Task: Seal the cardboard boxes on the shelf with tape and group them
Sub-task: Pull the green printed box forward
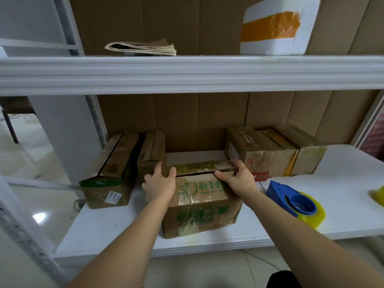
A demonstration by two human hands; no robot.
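left hand and right hand grip the worn brown cardboard box with green print at its top corners, near the white shelf front edge; likely light, soft-walled, tape-slick.

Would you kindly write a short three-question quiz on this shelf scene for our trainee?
1. True or false: the blue tape dispenser with yellow tape is in the right hand.
2. Which hands hold the green-printed cardboard box? A) left only B) right only C) both
3. Fill in: the white foam box with an orange tape band sits on the ____ shelf.

Key: 1. False; it lies on the lower white shelf. 2. C; the left hand grips too. 3. upper.
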